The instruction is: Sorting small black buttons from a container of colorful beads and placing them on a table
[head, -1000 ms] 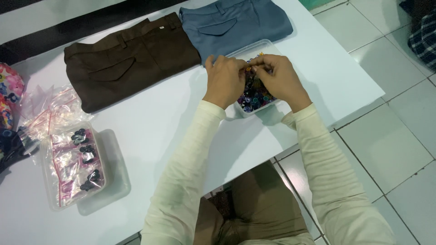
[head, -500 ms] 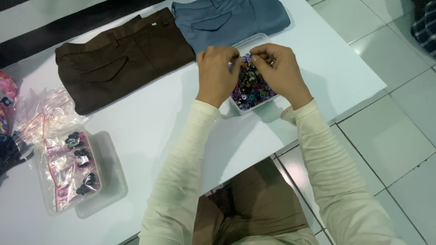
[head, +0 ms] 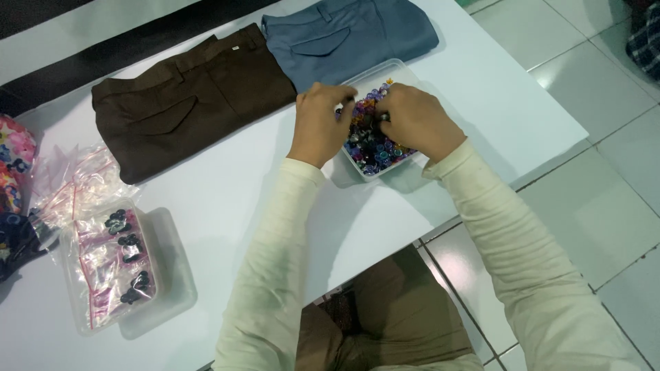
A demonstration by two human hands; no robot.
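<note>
Item: clear plastic tray [head: 402, 67] of small mixed-colour pieces [head: 371, 145], upper centre of the frame, on the white table [head: 227, 199] near its right-hand edge.

Left hand [head: 320, 122]: resting over the tray's left rim, fingers curled inward; it appears to pinch something small, though what it grips cannot be told.

Right hand [head: 414, 121]: over the tray's right half, fingers bent down among the pieces; whether they are clamped on one is hidden.

Handling note (judgement): the pieces are tiny and heaped, so picking calls for fingertip work low inside the tray, with one hand steadying the rim so that nothing spills toward the table edge just beside it.

Surroundings: folded blue trousers [head: 350, 34] touching the tray's upper side; folded brown trousers [head: 185, 103] to their left. Lower left of the frame, a second clear box [head: 155, 275] holding small zip bags with dark pieces [head: 110, 264]; loose empty bags [head: 75, 182] above it. Patterned fabric [head: 14, 165] at the far left edge.

Obstructions: the blue trousers crowd the tray's far side; the hands themselves cover much of its contents.
</note>
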